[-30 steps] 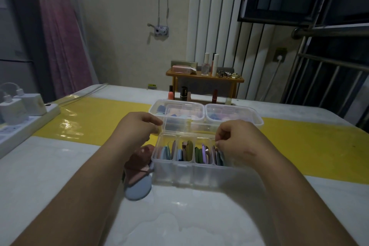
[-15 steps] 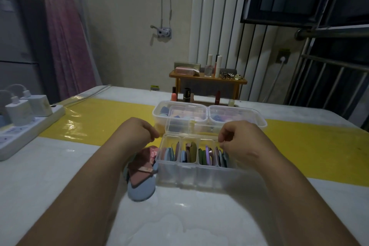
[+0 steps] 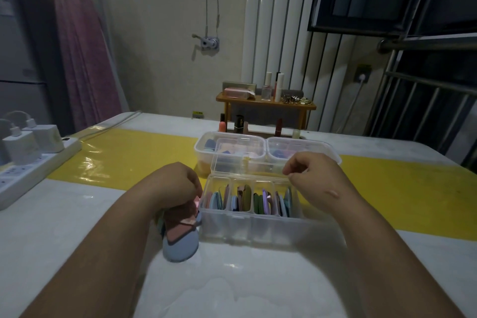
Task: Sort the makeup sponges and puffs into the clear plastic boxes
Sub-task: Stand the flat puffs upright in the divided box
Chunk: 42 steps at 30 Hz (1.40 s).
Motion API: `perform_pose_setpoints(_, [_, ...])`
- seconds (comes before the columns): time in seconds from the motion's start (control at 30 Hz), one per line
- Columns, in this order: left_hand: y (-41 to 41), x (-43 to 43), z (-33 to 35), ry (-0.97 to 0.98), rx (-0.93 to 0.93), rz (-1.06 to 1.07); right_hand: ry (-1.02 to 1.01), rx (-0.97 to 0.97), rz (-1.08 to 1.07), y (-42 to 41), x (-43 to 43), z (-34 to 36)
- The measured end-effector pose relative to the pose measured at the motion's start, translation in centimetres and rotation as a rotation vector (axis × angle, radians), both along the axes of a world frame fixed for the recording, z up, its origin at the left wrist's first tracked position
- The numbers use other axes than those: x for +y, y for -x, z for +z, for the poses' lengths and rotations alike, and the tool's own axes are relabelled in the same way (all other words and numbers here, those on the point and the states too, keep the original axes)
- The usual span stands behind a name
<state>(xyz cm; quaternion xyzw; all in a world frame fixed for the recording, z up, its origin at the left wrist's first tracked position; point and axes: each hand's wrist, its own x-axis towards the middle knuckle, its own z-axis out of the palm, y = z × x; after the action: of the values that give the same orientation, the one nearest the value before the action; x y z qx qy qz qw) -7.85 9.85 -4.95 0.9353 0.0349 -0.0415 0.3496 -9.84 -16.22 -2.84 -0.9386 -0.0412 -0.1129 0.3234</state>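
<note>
At the far left of the frame a white power strip point(image 3: 38, 165) with chargers plugged in sits on the white table point(image 3: 77, 227). Left of centre the person's left hand point(image 3: 178, 183) hangs over a small loose pile of pink, brown and blue round puffs point(image 3: 180, 237) lying just beside the clear plastic divided box point(image 3: 258, 227). Its fingers are curled downward, and I cannot tell whether they pinch the top puff or only touch it. Inside the box, coloured flat puffs point(image 3: 247, 199) stand on edge in all four compartments, and its clear lid point(image 3: 232, 162) is tipped open at the back. Behind, in the middle of the frame, two clear round-cornered tubs point(image 3: 204, 137) already hold blue and pink sponges. Right of centre the right hand point(image 3: 315, 178) is at the box's back rim with its fingertips drawn together; whether they nip the lid edge I cannot tell. To my eye most of the sorting is done, with only that loose pile left to file
</note>
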Motion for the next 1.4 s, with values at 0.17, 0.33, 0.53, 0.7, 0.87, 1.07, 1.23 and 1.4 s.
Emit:
perform_pose_setpoints(0.17, [-0.4,0.1,-0.3,-0.036,-0.051,-0.030,0.002,0.012,0.002,0.0,0.1,0.1])
perform_pose_setpoints(0.33, [-0.8,0.2,-0.6,-0.040,-0.108,-0.007,0.013,0.034,0.029,0.0,-0.2,0.1])
perform_pose_setpoints(0.53, [-1.1,0.2,-0.7,-0.022,-0.170,0.002,-0.071,0.091,0.235,0.8,0.2,0.7])
perform_pose_setpoints(0.7, [-1.4,0.2,-0.7,0.092,-0.276,0.054,0.033,0.113,0.219,0.5,0.5,0.1])
perform_pose_setpoints(0.87, [-1.1,0.3,-0.3,0.222,-0.386,0.133,0.020,0.138,0.222,0.5,1.2,-0.1])
perform_pose_setpoints(1.07, [-0.8,-0.1,0.3,0.333,-0.484,0.234,0.004,0.112,0.183,0.4,1.4,-0.4])
perform_pose_setpoints(1.23, [-0.4,-0.4,0.9,0.489,-0.495,0.250,0.037,0.119,0.162,0.3,1.6,-0.4])
perform_pose_setpoints(1.4, [-0.1,-0.5,1.2,0.562,-0.555,0.284,0.094,0.062,0.185,0.5,2.3,-0.6])
